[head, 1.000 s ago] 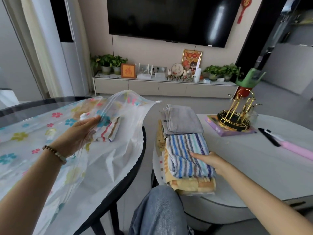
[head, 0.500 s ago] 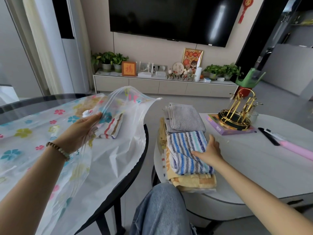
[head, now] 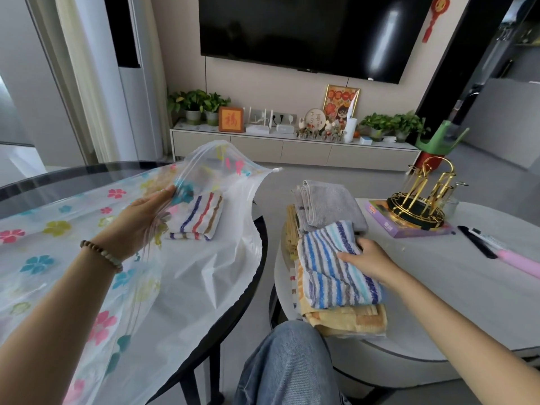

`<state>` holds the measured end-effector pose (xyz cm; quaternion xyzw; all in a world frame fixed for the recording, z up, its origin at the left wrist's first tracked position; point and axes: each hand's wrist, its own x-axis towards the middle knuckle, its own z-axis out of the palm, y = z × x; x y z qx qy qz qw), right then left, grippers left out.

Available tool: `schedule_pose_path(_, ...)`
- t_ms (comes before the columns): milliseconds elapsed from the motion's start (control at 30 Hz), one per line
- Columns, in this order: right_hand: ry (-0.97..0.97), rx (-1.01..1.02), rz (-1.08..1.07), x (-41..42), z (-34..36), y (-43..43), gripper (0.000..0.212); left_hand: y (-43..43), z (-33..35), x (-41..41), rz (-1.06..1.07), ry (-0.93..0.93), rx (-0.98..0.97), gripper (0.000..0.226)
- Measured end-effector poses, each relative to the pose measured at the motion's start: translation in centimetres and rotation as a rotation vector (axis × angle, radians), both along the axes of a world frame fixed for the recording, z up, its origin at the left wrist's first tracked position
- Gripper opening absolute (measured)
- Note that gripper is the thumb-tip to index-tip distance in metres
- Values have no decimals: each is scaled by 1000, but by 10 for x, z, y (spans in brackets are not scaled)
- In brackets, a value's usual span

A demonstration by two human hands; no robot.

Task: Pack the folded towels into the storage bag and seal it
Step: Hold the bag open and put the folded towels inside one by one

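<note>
Two tables are seen side by side, a dark glass table (head: pixel 73 176) on the left and a pale round table (head: pixel 438 287) on the right. The glass table is covered by a clear storage bag (head: pixel 52 258) printed with coloured flowers, its mouth turned toward the right. The upper layer of the bag is gripped and lifted by the left hand (head: pixel 140 220), on whose wrist a beaded bracelet (head: pixel 102 255) is worn, so that the mouth is held agape. One folded towel with red, blue and brown stripes (head: pixel 198 219) is seen lying inside the bag, just beside the fingers. On the near edge of the pale table a stack of folded towels is placed: a grey towel (head: pixel 327 204) at the back, an orange-yellow towel (head: pixel 347 317) at the bottom, and a blue striped towel (head: pixel 330 270) on top. The far edge of the blue striped towel is grasped and raised by the right hand (head: pixel 368 258). Further right, a gold rack (head: pixel 420 197) is seen standing on a purple book (head: pixel 409 229).
</note>
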<state>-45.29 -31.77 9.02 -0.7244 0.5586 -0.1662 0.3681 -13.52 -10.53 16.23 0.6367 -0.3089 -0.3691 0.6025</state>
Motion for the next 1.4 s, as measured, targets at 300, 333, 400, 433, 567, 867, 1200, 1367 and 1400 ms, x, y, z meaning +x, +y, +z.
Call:
schedule_pose_path(300,-174,208,580,138,70,65,62,3,31,18,49,-37,-56,23)
schedule_pose_path(333,-179,249,595,166,61,66,63,5,33,22,54,-30,-67,23)
schedule_pose_path(400,-300,328,493,218,40,61,65,7,39,27,41,-16,-84,24)
schedule_pose_path(433,-380,328,392,241,30,56,63,8,42,29,41,-16,-86,25)
schedule_pose_path(567,-291,-228,222,287,-24,50,63,8,45,32,15,-13,-96,36)
schedule_pose_path(867,435,-683,1061,316,-87,23,102,6,30,43,35,-17,20,30)
schedule_pose_path(1200,93,21,1079,251,-5,32,38,-10,22,29,94,12,-3,37)
schedule_pose_path(1367,-388,220,795,131,60,-8,38,-26,19,10,31,4,-61,26)
schedule_pose_path(1400,-464,181,688,111,67,-21,50,-28,19,6,25,15,-67,25)
